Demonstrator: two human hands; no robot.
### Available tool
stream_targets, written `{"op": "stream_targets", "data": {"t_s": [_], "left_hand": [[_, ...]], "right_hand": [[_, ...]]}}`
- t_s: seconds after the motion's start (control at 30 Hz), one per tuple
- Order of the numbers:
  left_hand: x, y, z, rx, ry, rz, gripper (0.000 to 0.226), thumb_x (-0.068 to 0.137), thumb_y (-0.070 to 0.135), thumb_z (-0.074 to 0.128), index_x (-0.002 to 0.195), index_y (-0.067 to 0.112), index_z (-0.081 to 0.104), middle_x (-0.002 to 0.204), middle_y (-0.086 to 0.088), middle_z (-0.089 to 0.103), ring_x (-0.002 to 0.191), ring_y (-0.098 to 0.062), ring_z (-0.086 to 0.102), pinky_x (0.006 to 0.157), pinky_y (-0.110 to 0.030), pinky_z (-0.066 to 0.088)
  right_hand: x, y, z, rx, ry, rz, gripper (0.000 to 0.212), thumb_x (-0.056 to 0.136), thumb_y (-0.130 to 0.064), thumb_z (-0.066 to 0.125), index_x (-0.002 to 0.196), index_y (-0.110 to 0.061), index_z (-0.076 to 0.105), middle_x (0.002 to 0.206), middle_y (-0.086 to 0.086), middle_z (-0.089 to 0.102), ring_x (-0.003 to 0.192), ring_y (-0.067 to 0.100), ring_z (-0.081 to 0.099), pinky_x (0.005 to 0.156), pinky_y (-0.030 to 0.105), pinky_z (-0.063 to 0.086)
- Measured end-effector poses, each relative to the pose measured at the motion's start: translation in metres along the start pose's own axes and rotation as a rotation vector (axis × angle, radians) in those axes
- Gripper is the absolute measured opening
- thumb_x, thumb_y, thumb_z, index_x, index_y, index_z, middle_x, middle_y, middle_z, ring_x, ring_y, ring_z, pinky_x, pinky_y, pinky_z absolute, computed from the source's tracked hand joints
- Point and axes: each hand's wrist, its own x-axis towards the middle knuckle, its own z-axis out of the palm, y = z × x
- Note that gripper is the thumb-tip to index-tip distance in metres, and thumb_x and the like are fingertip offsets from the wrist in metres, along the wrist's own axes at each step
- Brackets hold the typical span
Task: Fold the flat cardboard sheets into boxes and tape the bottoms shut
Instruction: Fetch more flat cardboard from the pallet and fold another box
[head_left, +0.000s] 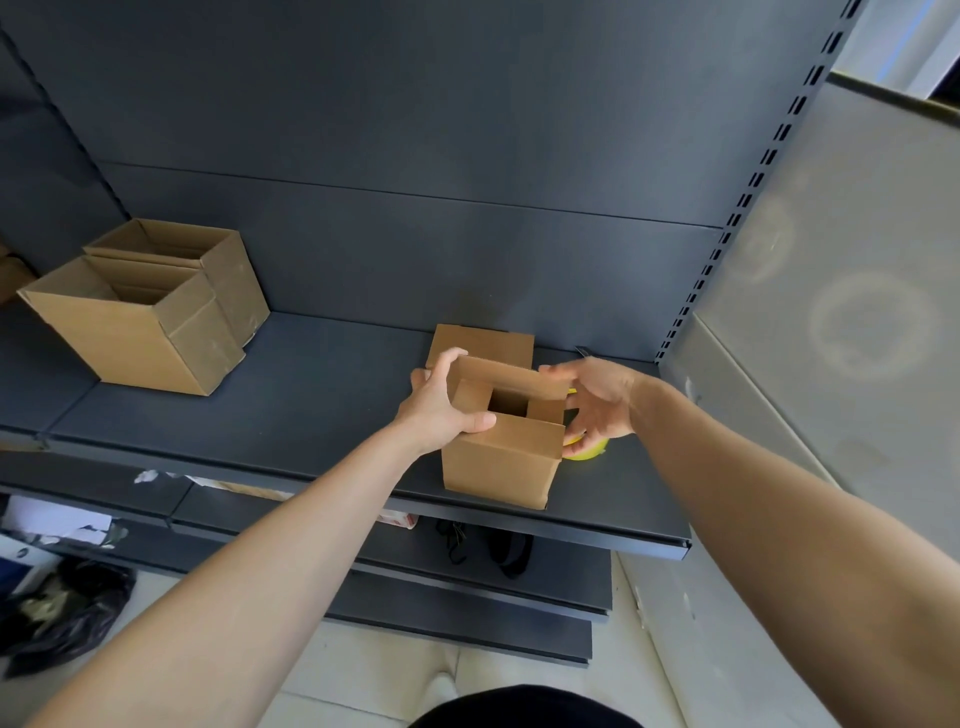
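A small brown cardboard box stands on the dark shelf, its upper flaps partly folded in with a square gap in the middle. My left hand grips the box's left side, thumb over the near flap and fingers round the far flap. On the box's right, my right hand is spread with straight fingers against the side. A yellow tape roll lies under that hand, mostly hidden. Flat cardboard lies just behind the box.
Two larger open cardboard boxes stand at the shelf's left. A slotted metal upright and a grey side panel bound the right. Lower shelves hold black items and paper scraps; a black bag lies on the floor.
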Motion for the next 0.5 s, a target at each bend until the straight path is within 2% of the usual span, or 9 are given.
{"op": "stream_targets", "data": {"t_s": [0.13,0.2,0.3,0.5], "left_hand": [[-0.002,0.000,0.000,-0.006,-0.008,0.034,0.081,0.077,0.030,0.077,0.128,0.057,0.021,0.145,-0.002,0.026,0.123,-0.026,0.042,0.086,-0.032,0.041],[-0.002,-0.002,0.001,-0.011,-0.009,0.060,0.063,0.078,0.031,0.076,0.120,0.053,0.035,0.137,0.003,0.035,0.123,-0.023,0.042,0.088,-0.031,0.036],[-0.002,-0.005,0.002,-0.053,0.010,0.071,0.032,0.078,0.031,0.075,0.102,0.039,0.057,0.122,0.007,0.042,0.116,-0.019,0.046,0.090,-0.029,0.034],[-0.005,0.000,0.012,-0.205,0.035,0.043,0.010,0.085,0.025,0.069,0.083,0.031,0.061,0.120,0.003,0.039,0.110,-0.015,0.041,0.087,-0.028,0.031]], "right_hand": [[-0.001,0.000,0.005,-0.026,0.014,-0.016,0.051,0.086,-0.020,0.064,0.134,-0.024,0.049,0.144,0.007,0.041,0.118,0.049,0.048,0.084,0.056,0.049],[-0.002,0.002,0.011,-0.112,0.032,-0.018,0.040,0.087,-0.010,0.061,0.123,-0.028,0.060,0.136,0.005,0.046,0.110,0.040,0.055,0.079,0.047,0.052],[0.001,0.006,0.018,-0.207,0.100,-0.010,0.050,0.086,-0.001,0.062,0.125,-0.032,0.059,0.129,0.006,0.052,0.100,0.030,0.060,0.073,0.039,0.052],[0.001,0.001,0.027,-0.311,0.139,0.004,0.047,0.089,0.001,0.059,0.122,-0.032,0.059,0.126,0.009,0.052,0.102,0.030,0.058,0.076,0.040,0.053]]}}
